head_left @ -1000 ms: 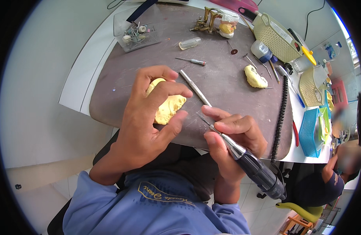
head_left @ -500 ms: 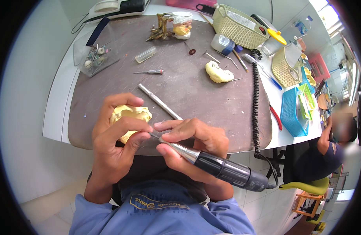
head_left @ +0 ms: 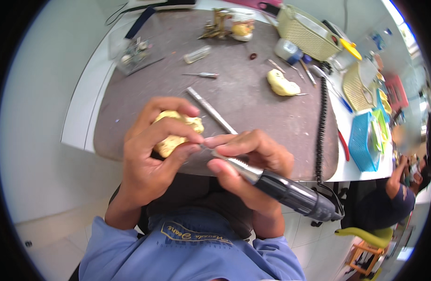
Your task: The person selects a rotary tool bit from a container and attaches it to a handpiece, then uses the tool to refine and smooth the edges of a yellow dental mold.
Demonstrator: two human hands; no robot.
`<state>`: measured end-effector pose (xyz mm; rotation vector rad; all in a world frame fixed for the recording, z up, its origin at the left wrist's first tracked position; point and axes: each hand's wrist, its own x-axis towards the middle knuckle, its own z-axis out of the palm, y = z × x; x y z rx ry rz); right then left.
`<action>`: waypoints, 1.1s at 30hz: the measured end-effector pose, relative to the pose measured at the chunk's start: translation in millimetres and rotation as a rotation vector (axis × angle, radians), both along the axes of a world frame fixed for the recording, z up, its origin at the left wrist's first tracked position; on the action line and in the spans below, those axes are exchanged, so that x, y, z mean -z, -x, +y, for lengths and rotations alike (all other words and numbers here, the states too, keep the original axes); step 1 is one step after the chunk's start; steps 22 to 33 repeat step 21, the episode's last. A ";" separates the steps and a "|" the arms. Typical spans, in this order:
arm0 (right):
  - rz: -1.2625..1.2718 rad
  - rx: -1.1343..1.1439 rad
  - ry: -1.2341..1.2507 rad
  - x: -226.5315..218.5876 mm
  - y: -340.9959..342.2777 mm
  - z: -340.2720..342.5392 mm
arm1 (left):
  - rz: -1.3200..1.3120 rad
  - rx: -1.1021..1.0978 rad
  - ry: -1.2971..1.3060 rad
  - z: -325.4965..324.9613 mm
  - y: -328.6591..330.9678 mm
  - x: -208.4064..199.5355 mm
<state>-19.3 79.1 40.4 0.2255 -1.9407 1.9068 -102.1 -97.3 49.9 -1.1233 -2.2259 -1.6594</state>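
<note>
My left hand curls round a pale yellow dental plaster cast, held low over the front edge of the bench mat. Its thumb and forefinger also meet at the thin tip of a handpiece. In my right hand lies that rotary handpiece, black with a ribbed silver nose pointing left towards the cast. Whether the tip touches the cast is hidden by the fingers. Just beyond both hands lies a silver metal rod. A second yellow cast rests farther back on the right.
The handpiece's coiled black cord runs along the mat's right side. A screwdriver, clear tube, clear box and brass articulator stand or lie behind. Baskets and red-handled pliers are right; a co-worker sits beyond.
The whole view has shifted, so the bench and hands appear farther right and higher. The cast looks tilted, with less of its hollow showing. Both hands keep their hold.
</note>
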 end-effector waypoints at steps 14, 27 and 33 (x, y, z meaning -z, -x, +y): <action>-0.036 -0.018 0.041 -2.8 0.8 -3.3 | -0.063 0.049 -0.095 -7.8 0.6 5.3; -0.099 -0.017 -0.002 -8.7 -1.9 -3.8 | -0.083 0.069 -0.086 -7.8 -0.6 3.1; -0.099 -0.017 -0.002 -8.7 -1.9 -3.8 | -0.083 0.069 -0.086 -7.8 -0.6 3.1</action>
